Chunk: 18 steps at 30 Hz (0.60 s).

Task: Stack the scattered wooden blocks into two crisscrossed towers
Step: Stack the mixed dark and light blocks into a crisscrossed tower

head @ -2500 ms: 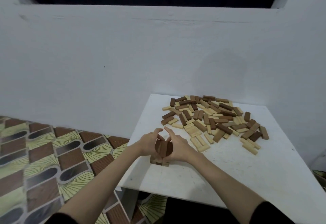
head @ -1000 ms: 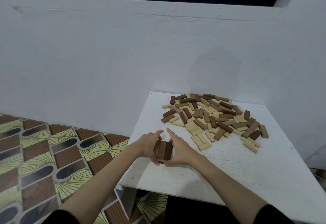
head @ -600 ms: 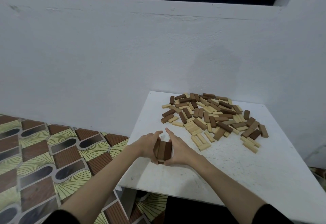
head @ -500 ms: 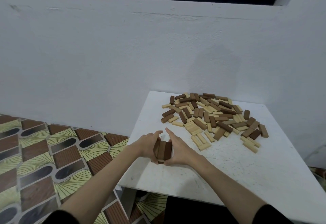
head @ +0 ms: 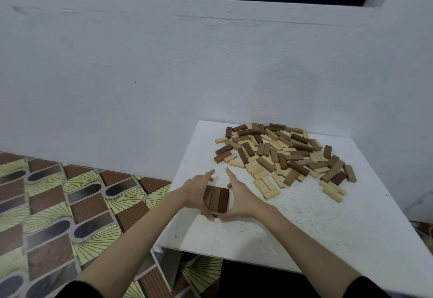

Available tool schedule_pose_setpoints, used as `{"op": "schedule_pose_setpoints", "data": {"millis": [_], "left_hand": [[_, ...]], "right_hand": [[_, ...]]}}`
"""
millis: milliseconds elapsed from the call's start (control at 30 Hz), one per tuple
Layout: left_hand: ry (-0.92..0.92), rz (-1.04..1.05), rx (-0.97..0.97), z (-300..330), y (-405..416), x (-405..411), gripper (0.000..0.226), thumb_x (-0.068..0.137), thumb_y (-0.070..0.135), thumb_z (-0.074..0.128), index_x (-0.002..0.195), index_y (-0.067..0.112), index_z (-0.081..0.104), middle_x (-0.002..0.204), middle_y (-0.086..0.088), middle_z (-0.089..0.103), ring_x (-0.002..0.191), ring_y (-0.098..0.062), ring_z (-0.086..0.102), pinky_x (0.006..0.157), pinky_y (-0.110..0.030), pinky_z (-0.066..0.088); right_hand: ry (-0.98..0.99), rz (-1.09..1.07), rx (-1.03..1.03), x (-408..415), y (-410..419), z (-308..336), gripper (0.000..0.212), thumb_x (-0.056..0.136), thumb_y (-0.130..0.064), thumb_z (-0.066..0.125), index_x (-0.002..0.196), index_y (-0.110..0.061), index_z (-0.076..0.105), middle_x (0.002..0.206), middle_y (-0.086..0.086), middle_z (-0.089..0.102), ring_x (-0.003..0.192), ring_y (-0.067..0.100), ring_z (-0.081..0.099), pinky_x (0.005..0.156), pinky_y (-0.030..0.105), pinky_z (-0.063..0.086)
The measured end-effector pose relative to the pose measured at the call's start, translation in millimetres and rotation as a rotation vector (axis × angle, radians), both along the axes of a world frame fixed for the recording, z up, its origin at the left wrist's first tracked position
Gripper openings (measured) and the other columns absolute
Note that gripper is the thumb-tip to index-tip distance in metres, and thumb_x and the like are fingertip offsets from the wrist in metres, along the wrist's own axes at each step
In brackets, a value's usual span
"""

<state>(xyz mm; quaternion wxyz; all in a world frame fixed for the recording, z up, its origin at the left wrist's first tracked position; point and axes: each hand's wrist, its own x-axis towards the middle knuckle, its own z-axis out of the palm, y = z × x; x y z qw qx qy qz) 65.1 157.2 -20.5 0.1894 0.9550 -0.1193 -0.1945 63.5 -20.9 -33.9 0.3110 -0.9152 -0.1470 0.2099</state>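
Nothing much has moved since a moment ago: my two hands still press in on the same little stack of blocks, and the stack sits in the same spot near the left front part of the white tabletop.

On top I see three dark brown blocks lying side by side, with their long sides touching. Under them a bit of another layer peeks out at the front, but my hands hide most of it, so I cannot tell how many layers there are.

My left hand is flat against the left side of the stack, fingers straight and pointing away from me. My right hand is flat against the right side in the same way. Each grip is spread open, with the stack squeezed between my palms, and my thumbs curve in toward the front corners.

Further back and to the right lies the big pile of loose blocks, some dark brown and some pale. They lie flat and point every which way, many touching or overlapping. The pile is apart from the stack.

Behind the tabletop is a plain white wall. To the left, lower down, is a patterned floor with brown and green shapes.
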Motion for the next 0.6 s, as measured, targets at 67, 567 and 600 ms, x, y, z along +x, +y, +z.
{"op": "schedule_pose_setpoints", "data": {"millis": [67, 567, 600], "left_hand": [[0.1, 0.079, -0.086, 9.5, 6.1, 0.2, 0.131, 0.06, 0.041, 0.086, 0.149, 0.019, -0.007, 0.155, -0.004, 0.018, 0.142, -0.023, 0.017, 0.115, -0.04, 0.021], [0.611, 0.616, -0.601, 36.0, 7.0, 10.1, 0.104, 0.083, 0.077, 0.013, 0.147, -0.003, 0.002, 0.146, -0.028, 0.031, 0.131, -0.037, 0.04, 0.112, -0.047, 0.023], [0.606, 0.616, -0.593, 36.5, 6.0, 10.4, 0.103, 0.083, 0.077, 0.013, 0.147, -0.003, 0.002, 0.146, -0.028, 0.032, 0.131, -0.037, 0.04, 0.112, -0.047, 0.022]], "right_hand": [[0.082, -0.042, 0.05, 3.5, -5.4, 8.7, 0.134, 0.063, -0.026, 0.086, 0.149, -0.027, -0.016, 0.147, 0.009, 0.03, 0.138, 0.024, 0.029, 0.108, 0.042, 0.035], [0.839, -0.682, 0.796, 16.2, 13.6, 39.0, 0.087, 0.09, -0.072, 0.022, 0.152, -0.017, -0.004, 0.151, 0.034, 0.013, 0.143, 0.044, 0.009, 0.115, 0.055, -0.009], [0.829, -0.671, 0.772, 20.3, 15.9, 33.4, 0.089, 0.088, -0.075, 0.021, 0.153, -0.018, 0.0, 0.15, 0.032, 0.019, 0.143, 0.043, 0.013, 0.115, 0.055, -0.009]]}}
